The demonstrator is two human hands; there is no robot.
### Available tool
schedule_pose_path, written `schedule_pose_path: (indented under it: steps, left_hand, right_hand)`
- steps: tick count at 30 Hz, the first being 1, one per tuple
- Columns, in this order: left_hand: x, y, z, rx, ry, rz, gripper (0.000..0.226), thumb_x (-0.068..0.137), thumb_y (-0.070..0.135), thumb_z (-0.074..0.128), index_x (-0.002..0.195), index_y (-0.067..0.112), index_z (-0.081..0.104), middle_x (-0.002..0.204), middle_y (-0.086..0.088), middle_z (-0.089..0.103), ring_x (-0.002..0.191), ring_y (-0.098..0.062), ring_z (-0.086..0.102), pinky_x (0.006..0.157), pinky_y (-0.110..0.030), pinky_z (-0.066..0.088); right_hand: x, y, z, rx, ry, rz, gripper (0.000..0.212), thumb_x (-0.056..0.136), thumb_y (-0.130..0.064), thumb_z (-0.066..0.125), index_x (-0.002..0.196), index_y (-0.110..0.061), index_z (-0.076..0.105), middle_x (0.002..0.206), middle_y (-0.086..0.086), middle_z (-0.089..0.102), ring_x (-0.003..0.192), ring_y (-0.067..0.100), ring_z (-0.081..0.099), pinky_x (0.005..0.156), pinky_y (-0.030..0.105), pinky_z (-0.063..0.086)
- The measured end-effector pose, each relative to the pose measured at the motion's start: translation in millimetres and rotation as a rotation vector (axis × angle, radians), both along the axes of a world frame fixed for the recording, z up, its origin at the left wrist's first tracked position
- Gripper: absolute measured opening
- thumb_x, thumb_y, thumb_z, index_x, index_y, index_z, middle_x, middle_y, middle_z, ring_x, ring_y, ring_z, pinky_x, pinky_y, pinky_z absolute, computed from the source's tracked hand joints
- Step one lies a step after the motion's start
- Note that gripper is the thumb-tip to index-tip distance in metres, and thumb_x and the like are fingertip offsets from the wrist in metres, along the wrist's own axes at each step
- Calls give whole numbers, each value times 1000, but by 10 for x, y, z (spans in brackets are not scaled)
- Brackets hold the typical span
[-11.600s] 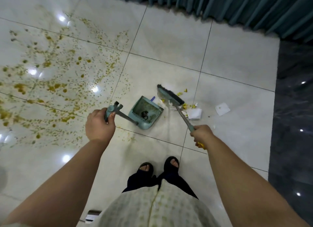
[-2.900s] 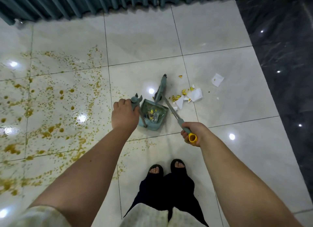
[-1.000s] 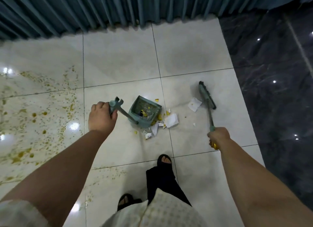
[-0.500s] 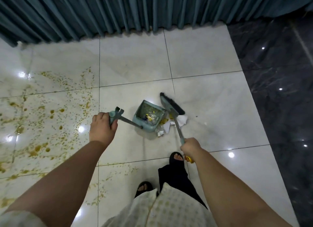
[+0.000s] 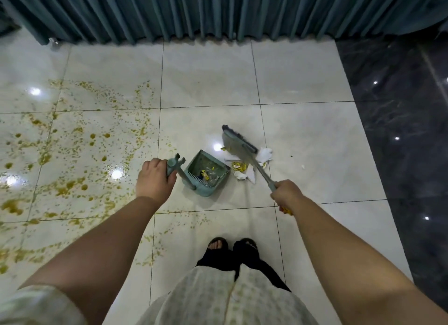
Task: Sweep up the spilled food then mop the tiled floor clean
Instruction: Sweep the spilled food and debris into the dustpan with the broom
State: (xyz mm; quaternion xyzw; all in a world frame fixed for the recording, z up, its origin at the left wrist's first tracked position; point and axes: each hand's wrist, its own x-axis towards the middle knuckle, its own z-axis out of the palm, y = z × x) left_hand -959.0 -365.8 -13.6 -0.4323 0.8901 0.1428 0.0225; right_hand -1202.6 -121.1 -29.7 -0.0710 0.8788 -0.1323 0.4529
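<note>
Left hand [image 5: 155, 179]: fingers curled tight round the top of the dustpan's upright handle [image 5: 175, 165]; dustpan [image 5: 206, 179] sits on the pale tiled floor [image 5: 303, 82] at the centre of the scene, mouth turned to the far right; scraps and yellow bits lie inside it.

Right hand [image 5: 287, 193]: clenched round the near end of the broom [image 5: 238, 144] shaft; the shaft's yellow tip shows below the fist; the broom head is tilted, just far and right of the dustpan, over a small heap beside the dustpan's mouth; cannot tell whether the bristles touch the floor.

Heap: torn white paper [image 5: 265, 153] and yellow food scraps [image 5: 238, 166], mixed together, just right of the dustpan; one small white fleck lies further right.

Spilled food [image 5: 72, 150]: brownish-yellow spatter across the left tiles, thickest at the left edge, thinning toward the feet; well apart from the broom head.

Surroundings: teal curtain [image 5: 218, 9] along the far edge; dark marbled floor [image 5: 400, 142] down the right side; dark open-toed sandals [image 5: 219, 246] near centre, with a pale patterned garment nearer still.
</note>
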Motion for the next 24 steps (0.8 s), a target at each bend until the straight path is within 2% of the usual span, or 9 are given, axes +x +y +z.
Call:
schedule_pose_path:
  steps: [6, 11, 14, 16, 20, 24]
  left_hand:
    - [204, 141, -70, 7, 1, 64, 33, 94, 33, 54, 106, 3, 62, 105, -14, 58, 102, -33, 47, 84, -42, 42]
    - [257, 291, -120, 19, -21, 98, 32, 93, 34, 52, 104, 6, 62, 105, -12, 57, 102, -32, 46, 86, -41, 42]
    - [253, 394, -90, 45, -37, 90, 32, 93, 34, 52, 104, 6, 61, 107, -12, 56, 104, -32, 46, 85, -41, 42]
    - [218, 446, -74, 59, -39, 81, 32, 93, 33, 52, 106, 5, 61, 108, -13, 56, 105, -32, 46, 86, -41, 42]
    - [89, 468, -56, 74, -27, 63, 32, 94, 31, 51, 107, 3, 60, 110, -15, 56, 108, -33, 45, 88, -43, 42]
    - [-29, 382, -46, 82, -19, 42, 36, 95, 33, 50, 109, 2, 60, 110, -16, 55, 107, -34, 44, 88, -44, 43]
  right_hand:
    - [-33, -83, -289, 59, 19, 96, 41, 89, -1, 46, 129, -5, 54, 76, 17, 56, 47, 25, 56, 35, 19, 38]
    - [449, 164, -426, 97, -103, 177, 45, 90, 0, 42, 133, -8, 51, 80, 15, 54, 54, 28, 58, 40, 23, 43]
    - [562, 253, -290, 107, -123, 250, 46, 89, 0, 39, 134, -7, 49, 97, 21, 58, 59, 29, 59, 45, 26, 46]
    - [443, 283, -169, 95, -115, 224, 48, 90, -2, 39, 135, -9, 51, 102, 25, 61, 61, 30, 61, 49, 27, 48]
    - [120, 377, 84, 57, -55, 123, 46, 93, -6, 47, 138, -17, 52, 88, 19, 60, 53, 24, 54, 46, 26, 44]
    - [-164, 495, 170, 45, 44, 92, 52, 90, -2, 46, 139, -19, 51, 81, 14, 59, 50, 25, 54, 45, 24, 44]
